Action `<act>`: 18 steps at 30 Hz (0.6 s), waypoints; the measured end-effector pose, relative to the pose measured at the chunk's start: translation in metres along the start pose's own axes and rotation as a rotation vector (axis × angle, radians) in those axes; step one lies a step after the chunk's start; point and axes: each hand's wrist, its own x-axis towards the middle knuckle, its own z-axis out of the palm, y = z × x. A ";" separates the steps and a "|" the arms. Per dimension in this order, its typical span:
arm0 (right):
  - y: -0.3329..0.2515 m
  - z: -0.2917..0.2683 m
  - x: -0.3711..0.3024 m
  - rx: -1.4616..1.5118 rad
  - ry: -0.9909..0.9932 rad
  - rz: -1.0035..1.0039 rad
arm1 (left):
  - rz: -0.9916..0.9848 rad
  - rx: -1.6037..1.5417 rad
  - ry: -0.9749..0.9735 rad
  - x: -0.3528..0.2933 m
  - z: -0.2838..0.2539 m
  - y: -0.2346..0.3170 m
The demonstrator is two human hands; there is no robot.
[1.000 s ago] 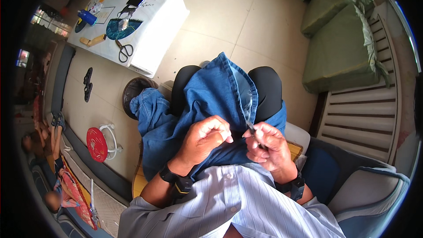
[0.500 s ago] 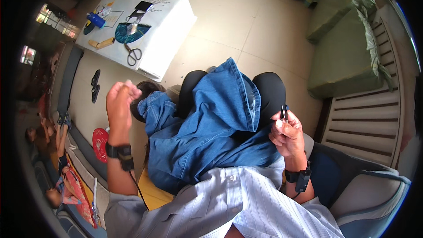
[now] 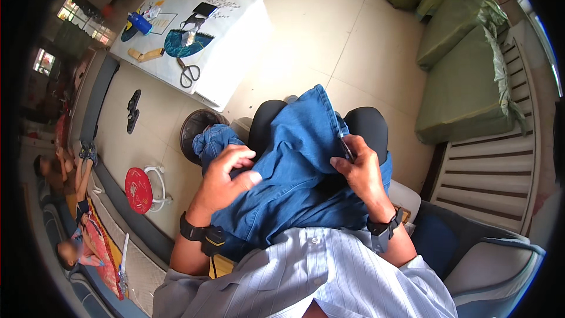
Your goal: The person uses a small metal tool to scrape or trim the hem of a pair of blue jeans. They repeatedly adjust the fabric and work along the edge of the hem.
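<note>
Blue denim jeans (image 3: 265, 194) lie bunched across my lap, one leg end pointing away between my knees. Over the left part of the denim hovers my left hand (image 3: 228, 179), open, its thumb and fingers apart and nothing visible in it. My right hand (image 3: 360, 165) is closed on small dark thread snips (image 3: 346, 148), right beside the hem of that leg end. My fingers hide most of the snips, so whether the blades touch the cloth cannot be made out. Another part of the jeans hangs at left against a dark bin (image 3: 197, 132).
Ahead on the left, a white table (image 3: 235, 41) carries dark-handled scissors (image 3: 188, 73) and a blue bottle (image 3: 139, 23). A red round stool (image 3: 139, 191) stands at left, near sandals (image 3: 133, 112). People sit far left. A slatted bench (image 3: 482, 171) with green cushions is at right.
My left hand has come down and right, from beside the bin to over the jeans, its fingers spreading. My right hand has moved left with the snips to the hem.
</note>
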 end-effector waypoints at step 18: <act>0.061 -0.139 -0.017 0.792 0.324 -0.160 | 0.349 0.107 -0.308 -0.026 0.041 0.040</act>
